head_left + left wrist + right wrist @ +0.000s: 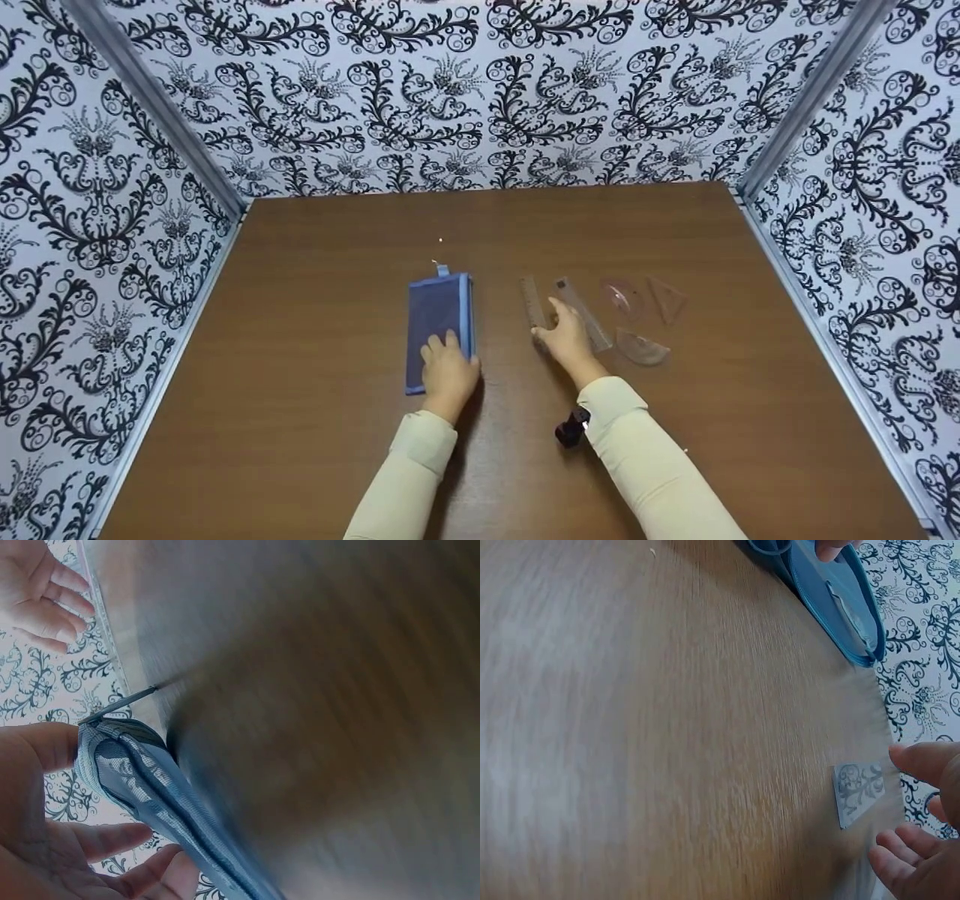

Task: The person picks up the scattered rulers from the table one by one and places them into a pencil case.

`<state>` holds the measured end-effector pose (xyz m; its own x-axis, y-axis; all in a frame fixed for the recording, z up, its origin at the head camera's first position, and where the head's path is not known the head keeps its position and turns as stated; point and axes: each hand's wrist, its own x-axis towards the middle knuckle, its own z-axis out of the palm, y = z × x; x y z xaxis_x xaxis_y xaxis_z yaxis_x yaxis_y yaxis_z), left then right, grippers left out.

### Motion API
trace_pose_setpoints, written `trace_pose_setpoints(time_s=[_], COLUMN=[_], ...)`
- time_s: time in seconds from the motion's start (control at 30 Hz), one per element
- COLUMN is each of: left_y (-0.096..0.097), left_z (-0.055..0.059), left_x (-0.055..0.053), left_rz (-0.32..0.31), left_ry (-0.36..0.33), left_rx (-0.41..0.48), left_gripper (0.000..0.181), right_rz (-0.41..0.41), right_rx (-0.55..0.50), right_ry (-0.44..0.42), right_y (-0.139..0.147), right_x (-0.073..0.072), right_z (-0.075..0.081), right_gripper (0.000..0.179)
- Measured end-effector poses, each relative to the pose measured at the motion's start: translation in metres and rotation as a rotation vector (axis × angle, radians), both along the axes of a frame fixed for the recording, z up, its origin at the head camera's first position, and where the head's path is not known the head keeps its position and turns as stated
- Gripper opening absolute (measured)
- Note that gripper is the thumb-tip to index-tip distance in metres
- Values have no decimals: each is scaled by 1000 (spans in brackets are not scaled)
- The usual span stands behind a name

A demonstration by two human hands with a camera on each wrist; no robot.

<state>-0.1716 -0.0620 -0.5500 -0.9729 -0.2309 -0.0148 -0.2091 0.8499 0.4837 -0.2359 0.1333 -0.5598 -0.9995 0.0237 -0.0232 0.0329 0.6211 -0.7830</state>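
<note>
My left hand rests on a blue mesh zip pouch, fingers spread over its top and thumb against its zipped edge. In the left wrist view the zipper pull sticks out at the pouch's near end. To the right, my right hand hovers at a short clear ruler, thumb and fingers apart. In the right wrist view the end of a clear ruler lies in the gap between thumb and fingers, seemingly ungripped. Beside that hand lies a longer clear ruler.
Further right lie a pinkish clear curved piece, a clear set square and a half-round protractor. All are on a brown wooden table, with patterned walls behind and at both sides. A black device sits at my right wrist.
</note>
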Motion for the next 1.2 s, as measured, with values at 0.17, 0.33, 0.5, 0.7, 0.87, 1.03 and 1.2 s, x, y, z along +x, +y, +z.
trace_pose_setpoints(time_s=[0.17, 0.33, 0.5, 0.7, 0.87, 1.03, 1.2], left_y=[-1, -2, -2, -1, -2, -2, -1], left_z=[-1, -2, -3, -1, -2, -2, -2], left_x=[0, -1, -1, -1, 0, -1, -1], left_rz=[-2, 4, 11, 12, 18, 17, 14], left_ry=[-4, -8, 3, 8, 2, 5, 8], left_rx=[21, 29, 28, 27, 43, 52, 55], left_gripper=[62, 62, 62, 61, 61, 59, 56], right_rz=[-36, -49, -46, -55, -62, -71, -81], right_rx=[-29, -83, -113, -104, -88, -40, -6], right_ry=[-22, -64, -86, -91, -94, -83, -58], right_y=[0, -2, -4, -5, -6, -9, -10], right_x=[1, 1, -1, -1, 0, 2, 2], right_z=[-3, -4, -6, -6, -6, -5, -8], right_gripper=[65, 64, 65, 64, 63, 60, 59])
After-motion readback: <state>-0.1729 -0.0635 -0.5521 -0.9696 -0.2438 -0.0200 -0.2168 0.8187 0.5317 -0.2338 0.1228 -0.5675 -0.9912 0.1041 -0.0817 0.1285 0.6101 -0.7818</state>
